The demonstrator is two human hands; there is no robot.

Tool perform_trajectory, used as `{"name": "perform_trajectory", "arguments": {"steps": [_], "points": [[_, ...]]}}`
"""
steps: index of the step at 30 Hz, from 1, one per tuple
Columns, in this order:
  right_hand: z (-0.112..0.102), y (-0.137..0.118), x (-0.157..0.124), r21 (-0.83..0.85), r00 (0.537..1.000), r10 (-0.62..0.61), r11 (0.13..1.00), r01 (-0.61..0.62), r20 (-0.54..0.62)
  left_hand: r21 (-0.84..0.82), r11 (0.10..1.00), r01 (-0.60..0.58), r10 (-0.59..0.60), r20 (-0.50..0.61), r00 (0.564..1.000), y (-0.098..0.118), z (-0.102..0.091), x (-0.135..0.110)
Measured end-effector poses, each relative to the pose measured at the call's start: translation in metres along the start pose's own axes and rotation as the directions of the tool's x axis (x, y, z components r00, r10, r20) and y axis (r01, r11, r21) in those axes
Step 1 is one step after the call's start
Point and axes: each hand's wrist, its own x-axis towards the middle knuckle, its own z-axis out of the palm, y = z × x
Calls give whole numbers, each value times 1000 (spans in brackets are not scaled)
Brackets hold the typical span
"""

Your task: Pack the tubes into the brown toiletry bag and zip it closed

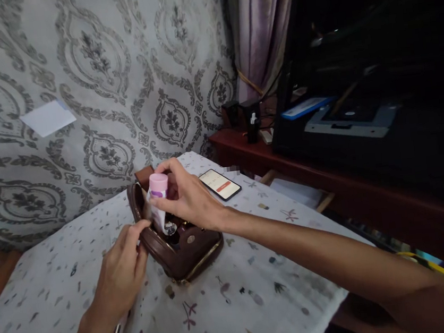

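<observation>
A brown leather bag (pixel 183 251) with a gold zipper lies open on the patterned cloth. My right hand (pixel 187 194) grips a white tube with a pink cap (pixel 158 183), cap upward, its lower end inside the bag's opening. Below the tube, a small shiny round item (pixel 170 228) shows in the bag; I cannot make out what it is. On the bag's near left rim, my left hand (pixel 122 260) pinches the leather between thumb and fingers. Beneath my left wrist a slim object (pixel 118 332) is mostly hidden.
A lit smartphone (pixel 221 183) rests face up beyond my right hand. The printed tablecloth (pixel 260 290) covers the table, which stands against a patterned wall. To the right are a dark red shelf (pixel 226 135), a small dark bottle (pixel 253 128), an open drawer (pixel 297 192) and a large dark screen (pixel 369 53).
</observation>
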Motion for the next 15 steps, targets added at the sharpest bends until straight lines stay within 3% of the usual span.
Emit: {"name": "perform_trajectory", "arguments": {"steps": [8, 15], "points": [[14, 5, 9, -150, 996, 77, 986, -69, 48, -28, 1000, 4, -4, -1, 1000, -2, 3, -2], [22, 10, 12, -422, 970, 33, 903, 74, 242, -55, 998, -16, 16, -8, 1000, 0, 3, -2]]}}
